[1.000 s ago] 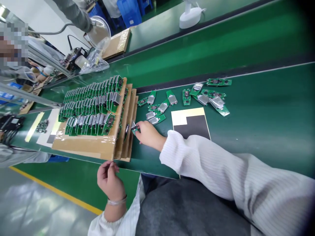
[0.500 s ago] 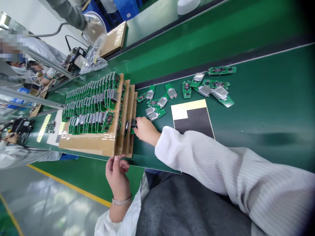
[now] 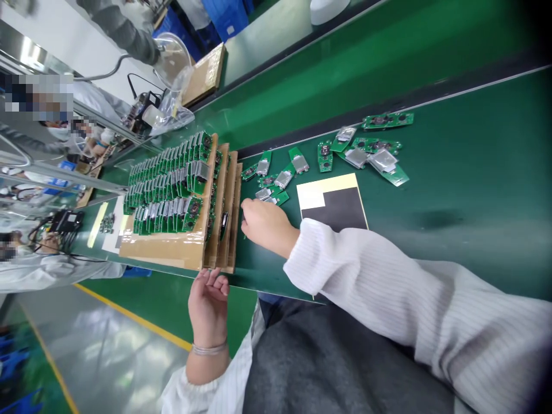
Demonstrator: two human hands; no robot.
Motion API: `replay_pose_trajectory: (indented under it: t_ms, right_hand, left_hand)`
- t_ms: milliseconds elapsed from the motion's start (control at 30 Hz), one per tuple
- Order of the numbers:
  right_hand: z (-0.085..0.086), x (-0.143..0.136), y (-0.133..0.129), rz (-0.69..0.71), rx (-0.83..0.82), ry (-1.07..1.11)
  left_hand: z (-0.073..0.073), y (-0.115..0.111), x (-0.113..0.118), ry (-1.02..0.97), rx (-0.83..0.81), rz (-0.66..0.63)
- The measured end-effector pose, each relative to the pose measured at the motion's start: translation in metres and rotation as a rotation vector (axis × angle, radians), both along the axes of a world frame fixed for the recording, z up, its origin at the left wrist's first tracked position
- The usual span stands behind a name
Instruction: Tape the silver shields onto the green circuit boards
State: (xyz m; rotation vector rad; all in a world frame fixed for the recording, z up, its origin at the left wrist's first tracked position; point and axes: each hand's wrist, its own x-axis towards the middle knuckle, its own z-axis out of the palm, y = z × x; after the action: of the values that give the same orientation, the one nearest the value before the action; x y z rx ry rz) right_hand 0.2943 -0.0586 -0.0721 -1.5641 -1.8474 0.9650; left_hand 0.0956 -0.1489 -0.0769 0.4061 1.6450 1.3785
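My right hand (image 3: 269, 225) is closed in a pinch just right of the cardboard stack. A sliver of a green circuit board (image 3: 244, 232) shows under its fingers; the rest is hidden. My left hand (image 3: 209, 299) is palm up with loosely curled fingers at the near edge of the stack, holding nothing. Stacked cardboard sheets (image 3: 161, 253) carry rows of upright green boards (image 3: 166, 214) with silvery pouches. Several loose boards with silver pouches (image 3: 283, 179) lie beyond my right hand, one partly covered by it.
More boards (image 3: 385, 161) lie further right on the green bench (image 3: 452, 172). A black, white and yellow sheet (image 3: 340, 201) lies beside my right sleeve. A metal frame (image 3: 103, 187) stands left of the stack. Co-workers in pale clothing (image 3: 47, 270) sit at the left.
My right hand has drawn back slightly to the right, away from the stack's edge, with the board. My left hand has turned, its fingers more curled. The whole view has shifted a little.
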Motion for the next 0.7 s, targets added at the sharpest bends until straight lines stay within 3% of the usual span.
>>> replay_pose_trajectory:
  t_ms: [167,333,533,600,700]
  right_hand:
    - [-0.002,0.021,0.003,-0.004,0.048,0.027]
    - [-0.010,0.033,0.012,-0.047,0.049,0.118]
    - [-0.012,0.041,0.015,-0.050,-0.010,0.256]
    - [-0.005,0.043,0.013,0.019,-0.069,0.318]
    - [0.012,0.040,0.003,0.280,-0.210,0.419]
  left_hand:
    - [0.001,0.000,0.002,-0.060,-0.013,0.017]
    - [0.007,0.005,0.003,-0.114,-0.038,-0.065]
    - [0.010,-0.017,0.010,0.063,0.025,-0.099]
    - [0.014,-0.026,0.022,0.133,0.057,-0.148]
    - [0.023,-0.028,0.047,0.165,0.077,-0.328]
